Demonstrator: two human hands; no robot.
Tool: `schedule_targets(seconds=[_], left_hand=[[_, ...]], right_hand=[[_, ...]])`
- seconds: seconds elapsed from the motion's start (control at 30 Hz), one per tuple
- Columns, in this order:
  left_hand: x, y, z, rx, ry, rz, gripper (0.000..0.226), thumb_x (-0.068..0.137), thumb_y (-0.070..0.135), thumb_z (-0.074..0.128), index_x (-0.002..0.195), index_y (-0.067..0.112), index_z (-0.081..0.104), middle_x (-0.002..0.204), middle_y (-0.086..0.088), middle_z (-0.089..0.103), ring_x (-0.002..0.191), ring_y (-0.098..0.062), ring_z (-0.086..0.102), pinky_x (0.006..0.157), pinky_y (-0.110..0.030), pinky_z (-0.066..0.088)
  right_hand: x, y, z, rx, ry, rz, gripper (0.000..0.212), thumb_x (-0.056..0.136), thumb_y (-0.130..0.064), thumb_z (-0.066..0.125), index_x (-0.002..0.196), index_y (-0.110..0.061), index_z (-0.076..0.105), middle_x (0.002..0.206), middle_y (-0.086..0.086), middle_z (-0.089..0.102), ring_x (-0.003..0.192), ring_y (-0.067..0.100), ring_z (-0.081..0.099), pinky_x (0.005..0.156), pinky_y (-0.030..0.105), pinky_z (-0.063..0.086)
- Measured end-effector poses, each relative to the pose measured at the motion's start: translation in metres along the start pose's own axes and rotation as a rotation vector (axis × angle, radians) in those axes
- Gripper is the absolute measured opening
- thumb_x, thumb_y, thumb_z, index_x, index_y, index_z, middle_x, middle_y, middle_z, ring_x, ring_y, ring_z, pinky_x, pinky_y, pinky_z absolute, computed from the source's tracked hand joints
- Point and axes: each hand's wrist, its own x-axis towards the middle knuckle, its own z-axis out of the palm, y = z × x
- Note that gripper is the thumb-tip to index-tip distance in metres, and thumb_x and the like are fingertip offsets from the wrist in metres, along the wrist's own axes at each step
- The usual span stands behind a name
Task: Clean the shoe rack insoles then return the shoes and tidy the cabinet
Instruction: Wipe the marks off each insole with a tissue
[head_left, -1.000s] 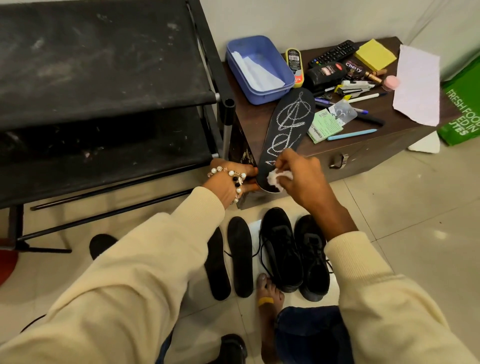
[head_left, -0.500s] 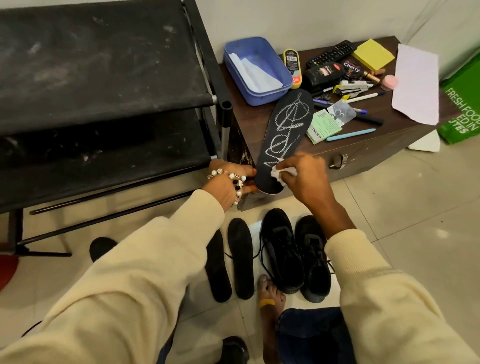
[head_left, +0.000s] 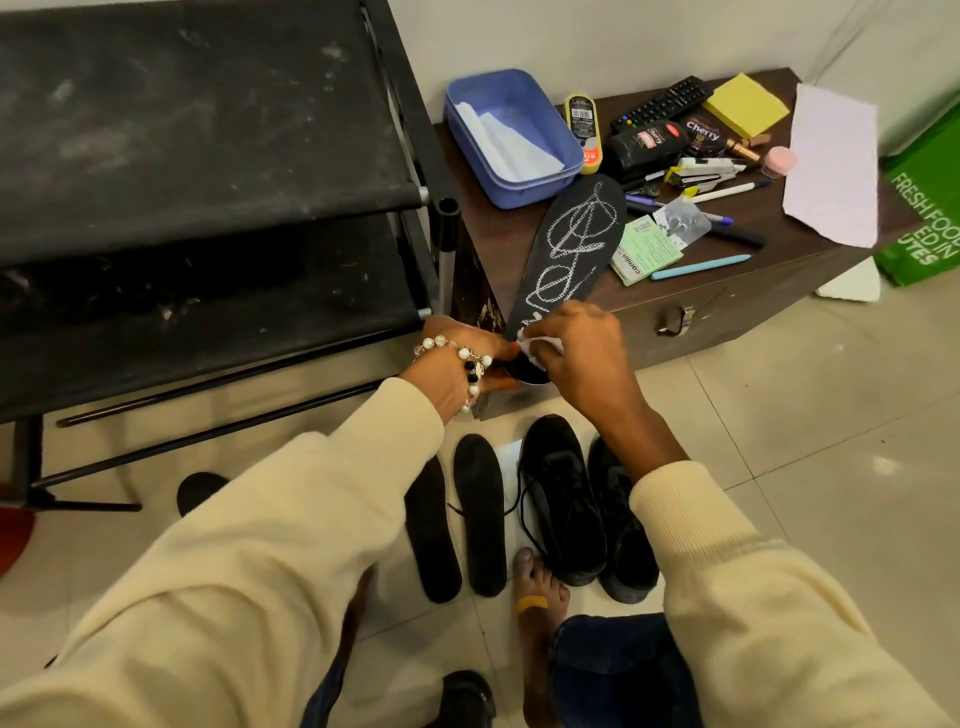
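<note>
Three black insoles show: one chalk-marked insole (head_left: 569, 249) under both hands, two plain insoles (head_left: 480, 514) on the floor below the hands. Two black shoes (head_left: 563, 499) stand below the right hand. One blue tub (head_left: 511, 130) sits beyond the hands.

We wear cream ribbed-cuff knit sleeves (head_left: 291, 519) on both arms; a white-and-black beaded bracelet (head_left: 467, 364) behind the left fingers; dark blue denim trousers (head_left: 613, 670); a yellow toe band (head_left: 532, 604).
</note>
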Motion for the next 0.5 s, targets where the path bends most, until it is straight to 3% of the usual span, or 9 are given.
schedule_targets(seconds=[0.1,0.17,0.3,0.43,0.5], left_hand=[[-0.002,0.0,0.0,-0.002,-0.027,0.001,0.015,0.081,-0.008,0.067,0.096,-0.006,0.063,0.095,-0.02,0.069,0.079,-0.03,0.071,0.055,-0.034,0.06],[-0.003,0.001,-0.001,-0.043,-0.003,-0.008,0.021,0.081,-0.011,0.067,0.101,-0.008,0.064,0.091,-0.022,0.069,0.073,-0.029,0.069,0.046,-0.034,0.058],[-0.007,0.002,-0.001,-0.077,-0.051,-0.047,0.015,0.086,-0.012,0.059,0.101,-0.012,0.061,0.092,-0.016,0.067,0.086,-0.031,0.064,0.046,-0.032,0.056],[-0.004,0.002,-0.002,-0.031,-0.004,-0.018,0.016,0.083,-0.01,0.065,0.098,-0.01,0.063,0.084,-0.02,0.067,0.079,-0.032,0.069,0.044,-0.032,0.056],[-0.006,0.003,-0.002,-0.02,0.014,-0.015,0.017,0.081,-0.011,0.067,0.098,-0.011,0.063,0.081,-0.019,0.067,0.069,-0.029,0.068,0.041,-0.032,0.055]], right_hand=[[0.002,0.002,-0.003,-0.062,-0.073,-0.103,0.029,0.094,-0.022,0.054,0.119,-0.016,0.066,0.116,0.01,0.06,0.11,0.025,0.049,0.084,0.027,0.034],[0.004,0.01,-0.007,-0.065,-0.042,-0.03,0.029,0.094,-0.02,0.054,0.12,-0.013,0.066,0.117,0.012,0.059,0.111,0.027,0.049,0.084,0.026,0.032],[0.005,0.015,-0.007,-0.049,0.072,0.113,0.027,0.093,-0.012,0.055,0.115,-0.009,0.068,0.113,0.015,0.06,0.106,0.027,0.053,0.081,0.023,0.031],[0.005,-0.001,0.001,-0.11,-0.026,-0.072,0.028,0.096,-0.017,0.049,0.117,-0.012,0.067,0.115,0.012,0.059,0.109,0.026,0.049,0.084,0.028,0.033],[0.007,0.002,-0.002,-0.105,-0.023,-0.069,0.029,0.096,-0.017,0.05,0.119,-0.012,0.067,0.116,0.012,0.059,0.11,0.027,0.047,0.085,0.028,0.033]])
